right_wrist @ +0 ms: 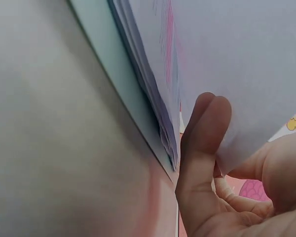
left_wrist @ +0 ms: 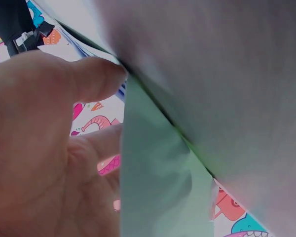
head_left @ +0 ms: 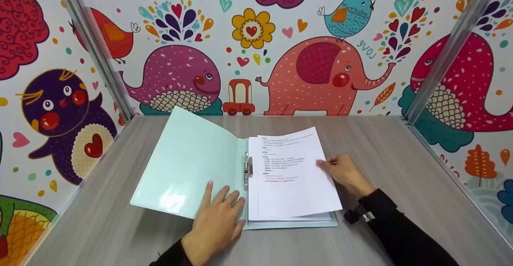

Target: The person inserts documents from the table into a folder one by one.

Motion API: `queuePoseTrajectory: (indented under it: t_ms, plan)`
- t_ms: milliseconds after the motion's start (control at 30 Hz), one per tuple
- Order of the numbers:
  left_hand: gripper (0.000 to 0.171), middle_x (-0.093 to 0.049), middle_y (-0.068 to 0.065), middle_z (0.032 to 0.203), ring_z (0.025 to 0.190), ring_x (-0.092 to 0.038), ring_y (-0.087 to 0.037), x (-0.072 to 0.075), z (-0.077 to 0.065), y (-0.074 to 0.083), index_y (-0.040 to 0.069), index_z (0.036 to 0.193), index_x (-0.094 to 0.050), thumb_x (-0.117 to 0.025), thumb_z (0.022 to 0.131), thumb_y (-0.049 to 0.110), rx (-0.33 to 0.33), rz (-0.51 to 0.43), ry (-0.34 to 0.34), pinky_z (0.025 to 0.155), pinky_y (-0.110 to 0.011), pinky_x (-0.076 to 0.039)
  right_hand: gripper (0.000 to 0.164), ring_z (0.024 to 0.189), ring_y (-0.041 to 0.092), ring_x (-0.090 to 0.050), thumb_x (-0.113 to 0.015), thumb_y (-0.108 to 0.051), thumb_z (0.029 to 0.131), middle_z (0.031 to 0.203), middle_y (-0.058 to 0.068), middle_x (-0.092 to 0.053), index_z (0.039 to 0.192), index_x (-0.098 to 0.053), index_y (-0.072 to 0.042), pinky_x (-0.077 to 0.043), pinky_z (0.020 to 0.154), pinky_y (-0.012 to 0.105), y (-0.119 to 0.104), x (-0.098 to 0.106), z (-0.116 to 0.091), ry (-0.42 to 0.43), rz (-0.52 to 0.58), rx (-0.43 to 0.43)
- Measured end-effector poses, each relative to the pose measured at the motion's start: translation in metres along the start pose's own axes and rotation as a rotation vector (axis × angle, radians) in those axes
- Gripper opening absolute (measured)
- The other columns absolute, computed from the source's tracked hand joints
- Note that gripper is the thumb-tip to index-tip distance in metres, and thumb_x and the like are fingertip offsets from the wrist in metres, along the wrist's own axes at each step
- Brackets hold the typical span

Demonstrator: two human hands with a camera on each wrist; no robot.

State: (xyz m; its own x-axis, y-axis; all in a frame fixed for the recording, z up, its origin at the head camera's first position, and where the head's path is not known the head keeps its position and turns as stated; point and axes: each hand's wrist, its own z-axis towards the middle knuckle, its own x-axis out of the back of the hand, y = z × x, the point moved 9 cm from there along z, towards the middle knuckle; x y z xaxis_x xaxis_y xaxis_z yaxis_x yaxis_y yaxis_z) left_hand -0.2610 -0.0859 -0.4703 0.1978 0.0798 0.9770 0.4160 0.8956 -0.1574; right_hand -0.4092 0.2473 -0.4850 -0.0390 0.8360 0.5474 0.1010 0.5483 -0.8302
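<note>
A pale green folder (head_left: pixel 192 158) lies open on the table, its front cover turned to the left and raised at a slant. My left hand (head_left: pixel 218 222) rests with spread fingers on the inside of that cover near the spine. In the left wrist view, the thumb touches the green folder's edge (left_wrist: pixel 158 163). With thumb and fingers my right hand (head_left: pixel 346 174) pinches the right edge of a printed sheet (head_left: pixel 294 194). That sheet (right_wrist: pixel 246 59) stands lifted off the paper stack (right_wrist: pixel 143 74) in the right wrist view. A metal clip (head_left: pixel 247 170) sits along the spine.
Wood-grain table (head_left: pixel 372 138) surrounds the folder. A wall (head_left: pixel 280 21) with cartoon animals closes off the back, and similar panels stand left and right. Metal posts (head_left: pixel 96 49) mark the corners. A dark band with a buckle (head_left: pixel 366 216) is at the right wrist.
</note>
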Motion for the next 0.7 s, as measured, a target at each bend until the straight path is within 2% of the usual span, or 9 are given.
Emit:
queuePoseTrajectory:
  t_ms: [367,700]
  plan:
    - [0.054,-0.074,-0.005,0.158,0.157,-0.062,-0.036,-0.001,0.001,-0.001,0.017,0.15,-0.076,-0.077,0.108,0.051,0.007,-0.025,-0.011,0.138,-0.074,-0.038,0.037,0.089,0.02,-0.068,-0.077,-0.023,0.114,0.109,0.017,-0.076,0.123,-0.077,0.012,-0.055,0.073,0.028,-0.006,-0.015,-0.003,-0.032,0.047,-0.002]
    - [0.054,-0.074,-0.006,0.157,0.156,-0.062,-0.037,0.0,0.001,0.0,0.016,0.149,-0.076,-0.078,0.108,0.051,0.005,-0.033,-0.009,0.138,-0.075,-0.038,0.033,0.085,0.02,-0.066,-0.079,-0.024,0.113,0.102,0.013,-0.075,0.118,-0.077,0.008,-0.051,0.07,0.029,-0.008,-0.019,-0.004,-0.043,0.054,0.006]
